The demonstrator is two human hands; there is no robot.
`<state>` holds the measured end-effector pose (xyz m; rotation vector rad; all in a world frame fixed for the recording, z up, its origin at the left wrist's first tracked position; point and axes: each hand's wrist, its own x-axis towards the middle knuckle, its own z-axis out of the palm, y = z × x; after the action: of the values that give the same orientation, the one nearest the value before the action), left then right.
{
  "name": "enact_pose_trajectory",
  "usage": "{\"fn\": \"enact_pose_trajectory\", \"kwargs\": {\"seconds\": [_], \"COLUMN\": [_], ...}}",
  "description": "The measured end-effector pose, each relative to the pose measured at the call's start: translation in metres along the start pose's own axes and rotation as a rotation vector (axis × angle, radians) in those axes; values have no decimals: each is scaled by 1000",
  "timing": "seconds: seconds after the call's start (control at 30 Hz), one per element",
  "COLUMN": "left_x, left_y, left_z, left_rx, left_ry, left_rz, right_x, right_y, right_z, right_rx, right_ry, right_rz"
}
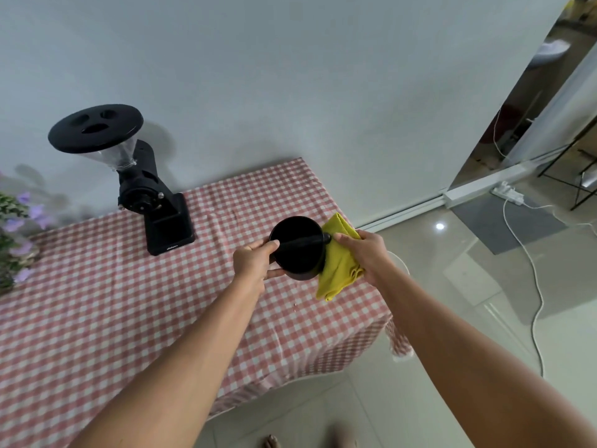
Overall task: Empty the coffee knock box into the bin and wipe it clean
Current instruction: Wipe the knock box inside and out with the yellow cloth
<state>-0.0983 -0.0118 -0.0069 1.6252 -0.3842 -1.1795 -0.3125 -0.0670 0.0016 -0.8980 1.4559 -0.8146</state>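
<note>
The black round knock box (pixel 298 250), with a bar across its open top, stands near the right end of the checked table (pixel 129 318). My left hand (pixel 253 261) grips its left wall, thumb on the rim and fingers under the side. A yellow cloth (pixel 339 263) lies against the box's right side. My right hand (pixel 368 253) rests on the cloth with its fingers reaching toward the end of the bar; the fingers look curled over the cloth. A white round shape (pixel 399 261), partly hidden behind my right wrist, sits on the floor beside the table.
A black coffee grinder (pixel 145 189) with a wide hopper lid stands at the back left of the table. Purple flowers (pixel 19 227) are at the far left edge. A white cable (pixel 533 286) and a power strip (pixel 508 194) lie on the tiled floor to the right.
</note>
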Motion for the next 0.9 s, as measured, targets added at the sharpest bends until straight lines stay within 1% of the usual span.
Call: {"fn": "enact_pose_trajectory", "kwargs": {"seconds": [0.1,0.27,0.4,0.47,0.53,0.6,0.67,0.73,0.8,0.9], "left_x": [-3,-11,-19,-22,-22,-21,-20,-21,-21,-24], "left_y": [-8,-24,-38,-42,-42,-41,-41,-43,-47,-54], "left_z": [2,6,6,4,-1,-8,-16,-20,-20,-16], "left_rx": [-4,-34,-66,-72,-86,-90,-82,-84,-81,-66], "left_ry": [11,41,60,72,97,125,155,171,183,202], "left_rz": [-27,-61,-94,-96,-92,-90,-90,-91,-98,-113], "right_x": [0,1,3,4,6,7,10,16,24,38], "right_y": [2,12,23,29,36,43,52,63,74,89], "right_z": [-12,-24,-29,-30,-30,-31,-33,-35,-39,-52], "right_rx": [-68,-222,-297,-270,-158,-33,18,88,85,-201], "right_ry": [-7,1,-72,-92,-113,-165,-231,-260,-197,-37], "right_rz": [-15,-95,-154,-141,-100,-33,40,105,156,116]}}
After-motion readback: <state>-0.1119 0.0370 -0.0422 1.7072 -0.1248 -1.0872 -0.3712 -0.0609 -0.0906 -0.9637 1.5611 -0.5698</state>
